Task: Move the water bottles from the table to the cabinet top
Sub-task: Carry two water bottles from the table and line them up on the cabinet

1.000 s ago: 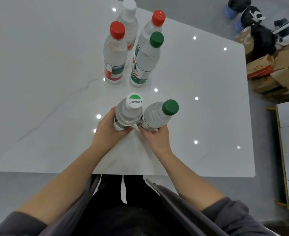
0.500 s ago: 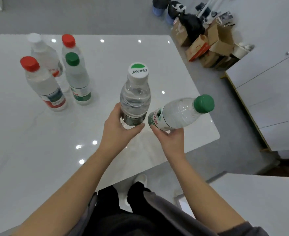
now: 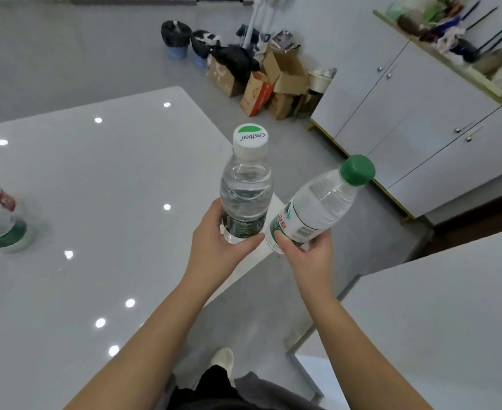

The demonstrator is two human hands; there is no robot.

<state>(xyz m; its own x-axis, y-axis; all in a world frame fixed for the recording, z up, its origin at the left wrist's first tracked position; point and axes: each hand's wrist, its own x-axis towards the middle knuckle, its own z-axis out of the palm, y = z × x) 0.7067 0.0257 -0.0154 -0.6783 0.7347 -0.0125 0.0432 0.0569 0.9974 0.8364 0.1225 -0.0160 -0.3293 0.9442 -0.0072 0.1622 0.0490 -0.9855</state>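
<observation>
Nearest you, low in the centre of the frame, your left hand (image 3: 218,250) has fingers and thumb wrapped round the base of the white-capped bottle (image 3: 245,196), which stands upright. Just beside it, your right hand (image 3: 307,257) grips the label end of the green-capped bottle (image 3: 322,204), which leans toward the right of the frame. A second ago both bottles stood on the table (image 3: 96,187) in front of you. Now they are lifted clear, at about its near right corner, and you have turned to your right. The table has slid into the left half of the frame, and only parts of the remaining bottles (image 3: 4,232) show at the left edge. A pale flat surface (image 3: 436,321) has come into view at lower right. Farther off, at upper right, stands a white cabinet (image 3: 421,128) whose top looks crowded with odds and ends. So the pickup of this pair is done and the carry is under way. Which surface is meant I cannot say for certain; the near one looks the easier landing. Beyond, at top centre, lie cardboard boxes (image 3: 273,87).
</observation>
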